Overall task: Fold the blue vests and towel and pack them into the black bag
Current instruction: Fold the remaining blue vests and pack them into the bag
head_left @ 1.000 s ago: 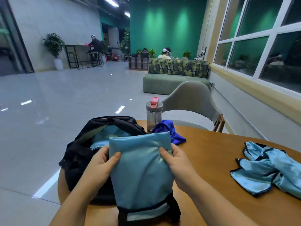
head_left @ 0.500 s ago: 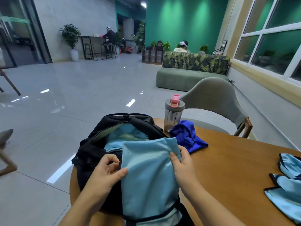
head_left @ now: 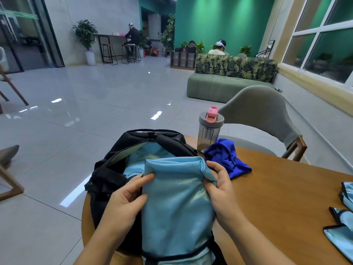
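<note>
The folded vest (head_left: 177, 203), light blue w/ black trim at its near end, was held upright over the front of the black bag (head_left: 107, 178), its rolled top edge level w/ the bag's open mouth, probably so it could slide straight in. The left hand (head_left: 124, 203) gripped the vest's left edge, thumb on the front face and fingers curled behind, keeping the fold from springing open. The right hand (head_left: 219, 190) pinched the right edge near the top, cloth bunched under its fingers, apparently to narrow the bundle for the opening. More light blue cloth (head_left: 137, 161) already lay inside the bag, so packing looked partway done. The bag sat at the left rim of the round wooden bench (head_left: 277, 188), partly overhanging it, mouth facing the person. Just beyond the right hand a dark blue cloth (head_left: 225, 159), perhaps the towel, lay crumpled and unfolded on the bench, touching a bottle w/ a pink cap (head_left: 209, 129). Another light blue vest (head_left: 342, 226) lay loose at the bench's right edge, well apart, still to fold. A grey chair (head_left: 261, 113) stood behind the bench.
</note>
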Demonstrator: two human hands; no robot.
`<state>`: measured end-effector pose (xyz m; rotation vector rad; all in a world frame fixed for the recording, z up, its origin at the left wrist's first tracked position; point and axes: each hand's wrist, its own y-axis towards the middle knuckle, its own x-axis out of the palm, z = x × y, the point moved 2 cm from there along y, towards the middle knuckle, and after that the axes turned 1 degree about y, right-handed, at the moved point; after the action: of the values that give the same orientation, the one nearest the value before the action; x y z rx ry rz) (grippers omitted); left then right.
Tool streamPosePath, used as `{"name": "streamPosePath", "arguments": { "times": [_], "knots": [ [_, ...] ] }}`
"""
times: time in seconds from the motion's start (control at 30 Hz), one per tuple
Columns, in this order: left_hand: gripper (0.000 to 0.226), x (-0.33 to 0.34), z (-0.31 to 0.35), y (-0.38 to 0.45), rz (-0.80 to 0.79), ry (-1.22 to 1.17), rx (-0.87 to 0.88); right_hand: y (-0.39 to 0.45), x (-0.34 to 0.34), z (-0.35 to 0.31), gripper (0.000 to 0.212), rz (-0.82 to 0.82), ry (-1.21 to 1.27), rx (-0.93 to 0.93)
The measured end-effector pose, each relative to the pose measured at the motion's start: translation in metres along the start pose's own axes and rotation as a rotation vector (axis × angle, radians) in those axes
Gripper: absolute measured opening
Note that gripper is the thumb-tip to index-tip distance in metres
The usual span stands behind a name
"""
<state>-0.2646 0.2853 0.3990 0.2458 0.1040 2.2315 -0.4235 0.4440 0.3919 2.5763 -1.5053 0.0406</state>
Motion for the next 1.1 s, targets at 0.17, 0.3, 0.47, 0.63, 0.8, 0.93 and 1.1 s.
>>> {"name": "streamPosePath", "arguments": {
  "times": [0.17,0.3,0.47,0.63,0.8,0.93,1.1],
  "knots": [
    [0.06,0.001,0.003,0.001,0.081,0.041,0.051,-0.003,0.002,0.001,0.043,-0.061,-0.023,0.007],
    [0.046,-0.012,0.009,0.007,0.152,0.109,0.073,-0.012,0.006,0.002,0.04,-0.119,0.023,0.023],
    [0.065,-0.031,0.027,0.035,0.013,0.428,0.078,0.006,0.016,-0.014,0.055,-0.174,-0.253,-0.131],
    [0.061,-0.035,0.067,0.075,-0.001,0.595,0.296,0.045,0.041,-0.06,0.044,-0.122,-0.296,-0.225],
    [0.048,-0.031,0.074,0.113,0.092,0.695,0.415,0.081,0.063,-0.075,0.023,-0.054,-0.244,-0.204],
    [0.051,-0.037,0.038,0.127,-0.07,0.958,0.307,0.096,0.071,-0.05,0.016,-0.126,-0.451,-0.201],
    [0.036,-0.035,0.009,0.134,-0.311,1.168,0.21,0.104,0.071,-0.019,0.029,-0.311,-0.767,-0.154]
  ]
}}
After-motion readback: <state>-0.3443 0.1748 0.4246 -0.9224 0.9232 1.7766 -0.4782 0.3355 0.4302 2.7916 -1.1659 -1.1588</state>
